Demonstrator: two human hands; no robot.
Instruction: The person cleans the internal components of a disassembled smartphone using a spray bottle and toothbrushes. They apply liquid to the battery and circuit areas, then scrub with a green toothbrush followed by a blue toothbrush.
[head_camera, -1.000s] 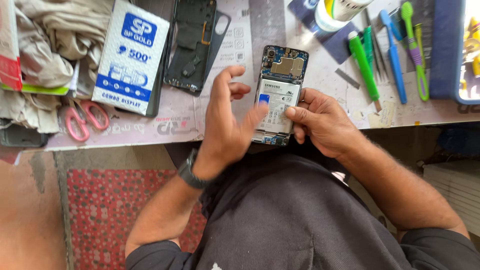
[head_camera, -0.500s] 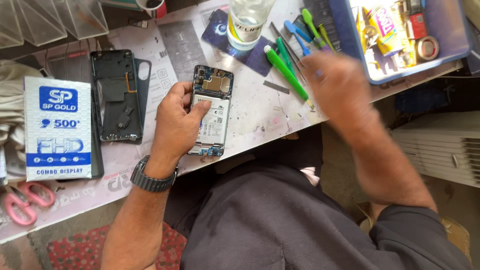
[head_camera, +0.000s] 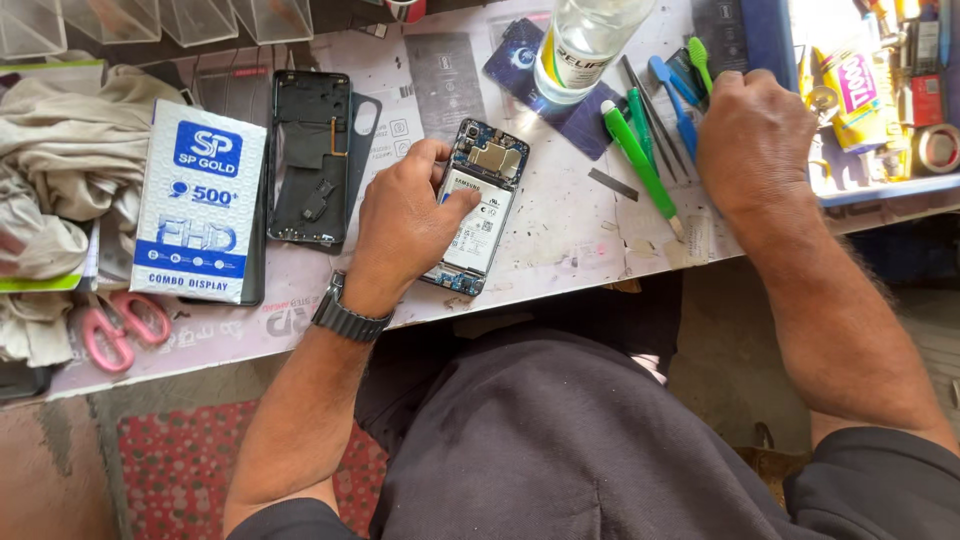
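your left hand (head_camera: 405, 225) grips the opened phone (head_camera: 478, 205) on the table (head_camera: 560, 240), fingers wrapped around it. your right hand (head_camera: 755, 140) rests curled over the tools (head_camera: 650, 120); i can't tell if it holds any.

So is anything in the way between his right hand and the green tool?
Nothing visible. The right hand hovers over the blue tools, and the green tool lies uncovered just beside it. The left hand stays on the opened phone.

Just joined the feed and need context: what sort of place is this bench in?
Most likely a phone repair bench. The left hand holds down an opened smartphone with bare battery and circuit board, a detached black phone back frame lies beside it, and the right hand rests over green and blue plastic prying tools.
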